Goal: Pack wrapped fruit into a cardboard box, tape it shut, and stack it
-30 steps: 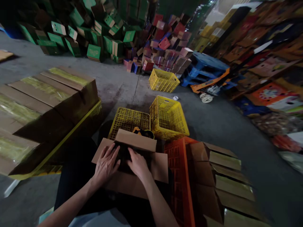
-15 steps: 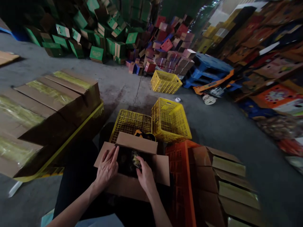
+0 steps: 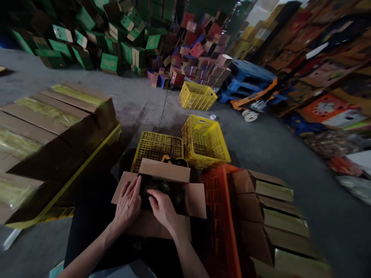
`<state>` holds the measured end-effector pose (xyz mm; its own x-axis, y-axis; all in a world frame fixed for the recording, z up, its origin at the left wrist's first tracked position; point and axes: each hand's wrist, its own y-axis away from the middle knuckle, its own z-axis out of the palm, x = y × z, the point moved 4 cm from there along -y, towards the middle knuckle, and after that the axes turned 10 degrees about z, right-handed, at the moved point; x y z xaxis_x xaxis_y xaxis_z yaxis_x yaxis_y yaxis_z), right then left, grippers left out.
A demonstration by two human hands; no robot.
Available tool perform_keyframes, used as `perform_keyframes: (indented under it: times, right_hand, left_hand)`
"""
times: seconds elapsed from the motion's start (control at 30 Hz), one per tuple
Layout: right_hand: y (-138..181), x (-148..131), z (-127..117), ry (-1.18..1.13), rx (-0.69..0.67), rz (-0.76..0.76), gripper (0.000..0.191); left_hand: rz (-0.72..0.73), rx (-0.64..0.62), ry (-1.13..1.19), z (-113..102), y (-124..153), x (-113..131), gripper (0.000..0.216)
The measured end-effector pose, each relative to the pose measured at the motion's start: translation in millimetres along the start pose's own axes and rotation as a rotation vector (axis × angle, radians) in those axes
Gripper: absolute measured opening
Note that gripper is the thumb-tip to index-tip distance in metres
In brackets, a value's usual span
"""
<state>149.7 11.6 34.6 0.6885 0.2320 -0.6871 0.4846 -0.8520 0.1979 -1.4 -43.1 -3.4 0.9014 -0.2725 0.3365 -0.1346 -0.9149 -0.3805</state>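
Note:
An open cardboard carton (image 3: 164, 170) with its flaps folded outward sits in front of me. My left hand (image 3: 127, 202) lies over its left flap, fingers stretched out and holding nothing. Over the carton's opening, my right hand (image 3: 162, 208) reaches in with forefinger and thumb apart; no held item shows, and its other fingers are partly hidden. Just beyond those fingertips rests a small shiny greenish item (image 3: 165, 187) that looks wrapped in clear plastic. The other contents are dark and hard to make out.
Yellow crates (image 3: 207, 141) stand beyond the carton, with a black-and-orange tape dispenser (image 3: 174, 160) at its far edge. At right, an orange crate (image 3: 222, 216) adjoins several taped cartons (image 3: 274, 210). More taped cartons (image 3: 55, 116) are at left. Farther off is a pallet jack (image 3: 255, 102).
My right hand has let go of the plastic-wrapped item, which now lies in the carton, and has moved left. My left hand stays on the flap. The view has shifted slightly.

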Motion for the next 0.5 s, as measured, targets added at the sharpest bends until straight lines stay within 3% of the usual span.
perform_keyframes:
  times: [0.07,0.13,0.23,0.3,0.4,0.43,0.5]
  right_hand:
    - [-1.1,3.4,4.5,0.173,0.061,0.107,0.043]
    - [-0.8,4.2,13.8,0.242,-0.010,0.159,0.049]
    - [2.2,-5.3,26.0,0.069,-0.237,0.018,0.045]
    - [3.4,-4.5,16.3,-0.027,-0.204,-0.022,0.040]
    - [1.6,22.3,-19.0,0.059,0.070,0.207,0.039]
    - [0.6,33.6,-28.1,0.140,0.103,0.316,0.042]
    - [-2.9,50.5,-31.9,0.254,0.002,0.473,0.062]
  left_hand:
    - [0.012,-0.004,-0.010,-0.5,0.1,1.5,0.078]
    - [0.021,-0.005,-0.021,-0.8,1.2,1.7,0.078]
    - [0.042,0.010,-0.001,-0.4,3.4,-0.9,0.075]
    - [0.048,0.027,0.021,0.0,4.1,-2.8,0.072]
    - [0.051,0.051,0.028,0.4,3.3,-2.6,0.071]
    - [0.049,0.058,0.028,0.7,2.7,-2.0,0.071]
    - [0.040,0.064,0.032,1.8,1.6,-1.2,0.069]
